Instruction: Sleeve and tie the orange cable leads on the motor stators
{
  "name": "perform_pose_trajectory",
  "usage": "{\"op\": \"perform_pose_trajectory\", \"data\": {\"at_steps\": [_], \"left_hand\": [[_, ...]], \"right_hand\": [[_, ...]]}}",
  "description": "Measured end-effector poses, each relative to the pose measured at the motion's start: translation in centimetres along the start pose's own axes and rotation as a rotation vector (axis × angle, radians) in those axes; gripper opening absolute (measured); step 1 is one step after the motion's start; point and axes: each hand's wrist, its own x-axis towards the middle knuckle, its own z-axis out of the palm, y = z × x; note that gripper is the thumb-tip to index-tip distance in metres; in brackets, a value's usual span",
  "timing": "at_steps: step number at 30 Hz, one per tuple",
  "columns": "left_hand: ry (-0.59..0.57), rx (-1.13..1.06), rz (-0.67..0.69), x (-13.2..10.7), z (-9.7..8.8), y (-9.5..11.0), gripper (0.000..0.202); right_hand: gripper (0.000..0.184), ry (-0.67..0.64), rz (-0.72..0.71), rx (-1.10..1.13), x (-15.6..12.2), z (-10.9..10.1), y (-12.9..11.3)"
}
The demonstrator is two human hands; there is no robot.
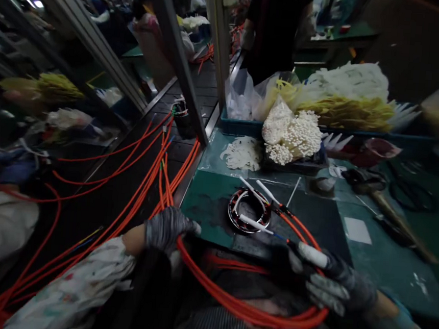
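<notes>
My left hand (168,230), in a grey knitted glove, is closed around one end of a loop of orange cables (237,309) at the table's front edge. The loop bends down across my lap to my right hand (327,279), also gloved, whose fingers are wrapped round the same cables. Just beyond lies a ring-shaped wound coil, like a motor stator (232,211), flat on the dark mat. White sleeves (255,223) cover its lead ends, and orange cables run from there to my right hand. My right palm is hidden.
More orange cables (143,193) stretch along a dark conveyor (117,196) on the left, beside a metal post (179,53). Behind the mat are a pile of white pieces (243,154), bundled white tubes (295,132) and a blue bin (241,127). A hammer-like tool (395,215) and scissors (412,194) lie right. Co-workers stand nearby.
</notes>
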Motion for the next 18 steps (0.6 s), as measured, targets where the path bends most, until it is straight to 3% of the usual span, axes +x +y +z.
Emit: {"op": "perform_pose_trajectory", "data": {"at_steps": [2, 4, 6, 8, 11, 13, 16, 18], "left_hand": [[0.020, -0.270, -0.125, 2.9, -0.9, 1.2, 0.086], [0.147, -0.436, -0.296, 6.5, -1.1, 2.9, 0.105], [0.247, -0.492, -0.347, 10.1, -0.5, 4.7, 0.126], [0.316, -0.555, -0.324, 12.9, 0.9, 6.2, 0.139], [0.486, -0.647, -0.309, 14.9, 3.3, 7.2, 0.126], [0.565, -0.625, -0.286, 15.1, 4.4, 6.9, 0.111], [0.533, -0.562, -0.230, 14.6, 4.5, 6.0, 0.098], [0.486, -0.578, -0.180, 14.3, 3.8, 5.4, 0.090]], "right_hand": [[0.066, -0.016, 0.115, 0.062, 0.7, -1.4, -0.3], [0.064, 0.100, 0.116, -0.033, 1.4, -1.6, -0.3], [0.076, 0.291, 0.023, -0.216, 1.6, -0.8, 0.4], [0.071, 0.448, -0.126, -0.397, 1.3, 0.3, 1.5], [0.046, 0.519, -0.228, -0.618, 0.5, 0.8, 2.9], [0.036, 0.525, -0.238, -0.709, 0.1, -0.1, 3.1], [0.031, 0.534, -0.328, -0.762, 0.9, -3.1, 2.4], [0.033, 0.570, -0.306, -0.783, 2.8, -5.1, 1.6]]}}
